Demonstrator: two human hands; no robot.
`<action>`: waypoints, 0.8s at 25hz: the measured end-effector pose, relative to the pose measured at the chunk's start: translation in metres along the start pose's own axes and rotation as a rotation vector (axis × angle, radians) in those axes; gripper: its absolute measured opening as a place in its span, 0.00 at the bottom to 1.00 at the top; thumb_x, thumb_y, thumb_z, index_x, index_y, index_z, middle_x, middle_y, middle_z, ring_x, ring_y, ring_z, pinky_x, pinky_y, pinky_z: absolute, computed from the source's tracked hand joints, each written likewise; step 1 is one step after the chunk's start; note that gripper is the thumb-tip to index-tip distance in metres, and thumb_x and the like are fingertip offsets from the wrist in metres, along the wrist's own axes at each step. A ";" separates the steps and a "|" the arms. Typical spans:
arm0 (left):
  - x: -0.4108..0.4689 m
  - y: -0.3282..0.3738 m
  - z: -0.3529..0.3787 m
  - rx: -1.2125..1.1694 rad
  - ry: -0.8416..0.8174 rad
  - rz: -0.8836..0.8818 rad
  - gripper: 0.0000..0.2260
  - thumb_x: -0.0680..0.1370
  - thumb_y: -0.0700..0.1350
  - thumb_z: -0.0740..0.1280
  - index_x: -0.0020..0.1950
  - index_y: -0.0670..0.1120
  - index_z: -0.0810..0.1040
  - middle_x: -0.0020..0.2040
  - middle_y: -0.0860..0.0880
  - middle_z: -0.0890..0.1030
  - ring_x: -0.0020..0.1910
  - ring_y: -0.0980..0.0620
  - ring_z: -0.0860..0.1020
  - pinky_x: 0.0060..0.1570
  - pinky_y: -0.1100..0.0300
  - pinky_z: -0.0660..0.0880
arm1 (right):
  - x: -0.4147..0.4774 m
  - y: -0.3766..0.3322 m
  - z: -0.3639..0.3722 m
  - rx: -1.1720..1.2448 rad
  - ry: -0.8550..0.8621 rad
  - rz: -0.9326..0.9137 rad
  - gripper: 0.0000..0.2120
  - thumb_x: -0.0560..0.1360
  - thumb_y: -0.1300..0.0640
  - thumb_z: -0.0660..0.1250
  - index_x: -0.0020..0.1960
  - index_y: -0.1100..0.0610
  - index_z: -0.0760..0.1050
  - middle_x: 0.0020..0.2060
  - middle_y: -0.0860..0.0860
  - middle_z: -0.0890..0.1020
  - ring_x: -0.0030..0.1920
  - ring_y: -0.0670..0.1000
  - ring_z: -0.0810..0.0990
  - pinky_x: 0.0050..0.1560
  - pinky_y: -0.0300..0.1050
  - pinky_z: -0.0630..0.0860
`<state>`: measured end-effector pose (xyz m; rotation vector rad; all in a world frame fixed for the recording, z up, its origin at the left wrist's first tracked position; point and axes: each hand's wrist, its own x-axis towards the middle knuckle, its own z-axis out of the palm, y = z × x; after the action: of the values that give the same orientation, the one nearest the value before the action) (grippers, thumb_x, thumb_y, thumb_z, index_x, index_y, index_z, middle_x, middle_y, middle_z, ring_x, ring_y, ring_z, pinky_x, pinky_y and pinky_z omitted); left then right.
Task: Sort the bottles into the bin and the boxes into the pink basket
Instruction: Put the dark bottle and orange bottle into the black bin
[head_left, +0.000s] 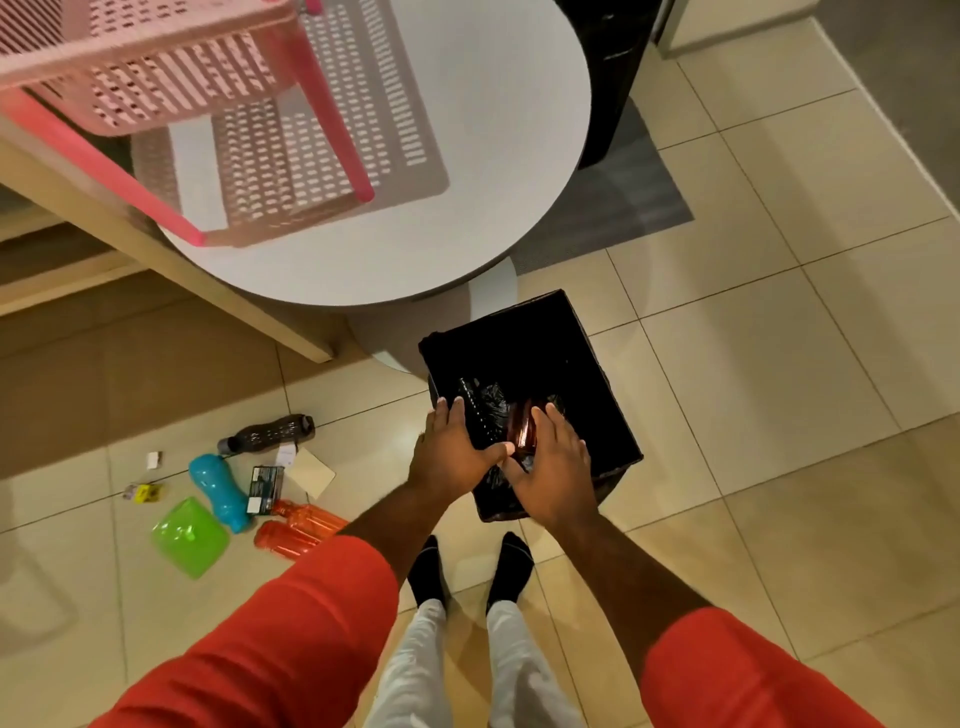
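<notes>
A black bin (597, 374) lined with a black bag stands on the floor in front of my feet. My left hand (452, 449) and my right hand (556, 467) hover flat over its near side, fingers spread. A reddish-brown bottle (522, 428) shows between them, down inside the bin. To the left, on the tiles, lie a dark bottle (270, 431), a blue bottle (218, 491), two orange bottles (311, 514), a green box (189, 538), a dark box (266, 488), a beige box (311, 470) and a small yellow box (145, 492). The pink basket (156, 67) stands on legs at top left.
A round white table (467, 156) carries the basket and overhangs the floor just beyond the bin. A wooden beam (208, 270) runs diagonally on the left. A dark cabinet (618, 78) and a grey mat (623, 208) lie behind the table.
</notes>
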<state>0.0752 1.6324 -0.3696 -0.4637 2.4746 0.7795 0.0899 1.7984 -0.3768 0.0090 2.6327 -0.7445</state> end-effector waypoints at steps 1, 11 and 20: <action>-0.009 0.001 -0.005 0.051 0.016 0.022 0.46 0.70 0.69 0.68 0.81 0.48 0.57 0.80 0.44 0.60 0.79 0.43 0.59 0.74 0.42 0.64 | -0.006 -0.003 -0.003 -0.020 -0.003 -0.016 0.39 0.78 0.37 0.63 0.81 0.52 0.54 0.82 0.52 0.56 0.81 0.55 0.54 0.79 0.62 0.55; -0.107 -0.028 -0.053 0.205 0.068 0.050 0.51 0.71 0.77 0.60 0.83 0.51 0.45 0.84 0.45 0.46 0.82 0.43 0.45 0.78 0.41 0.50 | -0.073 -0.036 -0.035 -0.135 -0.015 -0.103 0.43 0.78 0.31 0.58 0.83 0.52 0.47 0.83 0.52 0.49 0.82 0.55 0.46 0.80 0.62 0.47; -0.202 -0.117 -0.087 0.201 0.176 0.067 0.50 0.71 0.77 0.57 0.83 0.51 0.44 0.84 0.46 0.45 0.82 0.44 0.43 0.77 0.41 0.47 | -0.150 -0.114 0.004 -0.228 0.031 -0.244 0.44 0.77 0.28 0.53 0.83 0.50 0.45 0.83 0.52 0.48 0.82 0.55 0.45 0.80 0.60 0.45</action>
<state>0.2619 1.5223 -0.2472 -0.3926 2.7102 0.5262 0.2164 1.7138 -0.2650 -0.3733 2.7631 -0.5179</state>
